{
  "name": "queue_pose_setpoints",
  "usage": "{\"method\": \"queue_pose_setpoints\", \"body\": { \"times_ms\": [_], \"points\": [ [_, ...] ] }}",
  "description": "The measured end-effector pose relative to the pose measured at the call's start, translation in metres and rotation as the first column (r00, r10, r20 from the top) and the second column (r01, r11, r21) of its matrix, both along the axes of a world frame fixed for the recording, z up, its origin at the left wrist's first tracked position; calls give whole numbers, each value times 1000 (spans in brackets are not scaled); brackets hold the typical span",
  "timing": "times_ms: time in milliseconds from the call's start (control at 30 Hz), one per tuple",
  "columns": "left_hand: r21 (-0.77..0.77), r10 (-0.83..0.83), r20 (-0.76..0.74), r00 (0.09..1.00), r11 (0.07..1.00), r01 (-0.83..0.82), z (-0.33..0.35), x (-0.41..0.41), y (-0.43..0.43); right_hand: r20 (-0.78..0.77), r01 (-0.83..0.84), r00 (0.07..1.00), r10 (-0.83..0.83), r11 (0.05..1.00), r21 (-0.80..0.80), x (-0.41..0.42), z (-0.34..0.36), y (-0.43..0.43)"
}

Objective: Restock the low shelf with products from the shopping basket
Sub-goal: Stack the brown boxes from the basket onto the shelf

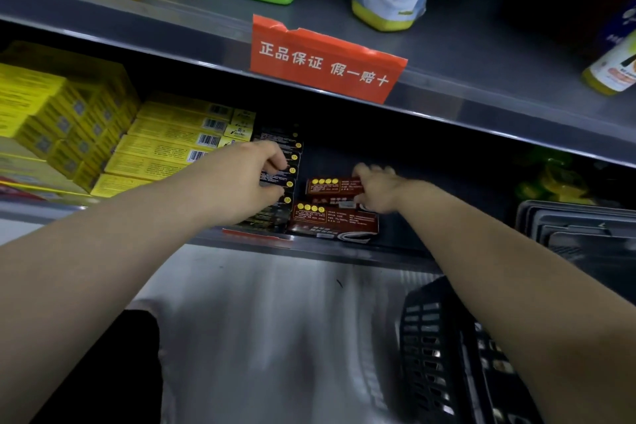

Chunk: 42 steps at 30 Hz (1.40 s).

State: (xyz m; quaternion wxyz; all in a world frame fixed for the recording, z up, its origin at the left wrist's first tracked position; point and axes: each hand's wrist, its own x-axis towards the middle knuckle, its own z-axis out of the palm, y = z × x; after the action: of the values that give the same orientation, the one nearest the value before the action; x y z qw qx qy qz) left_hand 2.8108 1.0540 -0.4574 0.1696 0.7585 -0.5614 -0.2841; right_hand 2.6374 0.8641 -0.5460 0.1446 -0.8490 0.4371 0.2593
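Below orange paper sign point(325, 58): right hand point(377, 191) fingers curl round dark red cardboard box point(328, 185) on grey metal low shelf point(344, 252). Left hand point(254, 179) fingers pinch stacked black boxes point(287, 157), fingertips hidden. Black plastic basket point(430, 354) cut off.

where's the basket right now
Head view, lower right: the basket sits on the floor below the shelf edge, partly hidden under the right forearm.

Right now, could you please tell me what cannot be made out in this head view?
All in the head view:
- Shopping basket contents: hidden by the right forearm and the frame edge.
- Print on the brown boxes: too small.
- Which of the black boxes the left hand grips: its fingers cover that.
- Green packs: dim, blurred.
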Motion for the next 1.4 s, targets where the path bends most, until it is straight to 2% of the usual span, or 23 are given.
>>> {"method": "queue_pose_setpoints", "body": {
  "times_ms": [100,300,433,633,700,767,867,967,1033,1100,1167,1267,1333,1400],
  "points": [
    [10,-20,-3,1000,1000,20,-2,-1,-1,9,12,1000,-14,990,138,4,-21,5],
    [30,-33,-43,999,999,35,-2,-5,-3,-27,40,999,-34,962,269,-4,-17,2],
    [17,-52,-42,998,998,52,0,-13,-6,-44,-58,997,68,978,203,-5,-14,8],
    [-34,-99,-52,994,995,97,18,-40,-7,-60,-113,991,122,985,126,-6,16,16],
    [-101,-139,-58,989,986,133,28,-59,-10,37,-121,992,118,988,100,-14,49,22],
    [-182,-192,-90,977,968,173,36,-85,-15,204,-104,975,84,990,93,-35,85,33],
    [-245,-278,-143,950,940,238,41,-131,-19,450,-30,893,-11,996,84,-88,132,60],
    [-277,-385,-58,921,893,356,38,-169,-15,579,122,801,-152,988,91,-150,157,87],
    [-311,-497,13,867,822,476,37,-191,-10,622,216,741,-254,967,138,-190,160,100],
    [-340,-607,72,791,731,592,38,-212,-5,587,281,735,-340,940,193,-225,150,109],
    [-324,-687,148,711,646,691,35,-234,-4,493,315,782,-380,925,213,-254,131,114],
    [-194,-754,264,601,569,799,26,-258,-6,371,337,835,-407,910,240,-285,95,115],
    [-113,-768,330,549,546,830,25,-266,-10,224,310,908,-353,928,207,-298,69,113],
    [-68,-765,370,527,544,836,26,-269,-15,35,222,972,-232,959,176,-305,42,111]
  ]
}}
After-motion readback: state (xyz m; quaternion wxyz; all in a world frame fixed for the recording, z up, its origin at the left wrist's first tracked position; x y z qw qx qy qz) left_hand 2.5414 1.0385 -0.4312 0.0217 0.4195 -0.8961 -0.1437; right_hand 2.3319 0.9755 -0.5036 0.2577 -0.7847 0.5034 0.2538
